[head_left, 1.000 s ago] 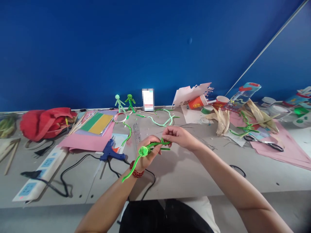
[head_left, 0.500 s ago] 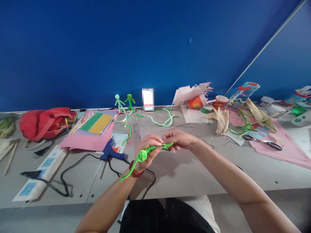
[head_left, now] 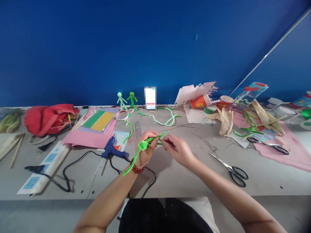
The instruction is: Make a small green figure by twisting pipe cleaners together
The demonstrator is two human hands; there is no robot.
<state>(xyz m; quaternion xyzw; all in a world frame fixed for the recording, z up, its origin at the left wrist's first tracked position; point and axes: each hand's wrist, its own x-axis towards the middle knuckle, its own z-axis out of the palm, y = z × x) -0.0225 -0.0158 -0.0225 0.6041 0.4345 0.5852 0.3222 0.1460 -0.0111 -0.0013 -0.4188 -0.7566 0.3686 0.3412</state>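
Observation:
My left hand [head_left: 145,156] is closed around a bright green pipe-cleaner figure [head_left: 142,145] with a coiled round head. One long strand trails from it down over a red beaded bracelet [head_left: 138,167] on my left wrist. Two thin green ends stick out past the left fingertips, to the right. My right hand [head_left: 179,149] pinches at the tip of the lower end, thumb and forefinger pressed together. At the back of the table, two finished-looking pipe-cleaner figures stand: a pale green one [head_left: 121,101] and a darker green one [head_left: 132,101].
Black-handled scissors [head_left: 234,171] lie right of my right forearm. A blue glue gun [head_left: 111,149] and a white power strip [head_left: 45,166] sit left, with a black cord near my left wrist. Loose pipe cleaners [head_left: 167,123], a ruler [head_left: 138,129] and a phone [head_left: 150,98] lie farther back.
My right hand has drawn back from the left, opening a small gap between them. The view has shifted slightly, and the scissors formerly behind my right forearm now show.

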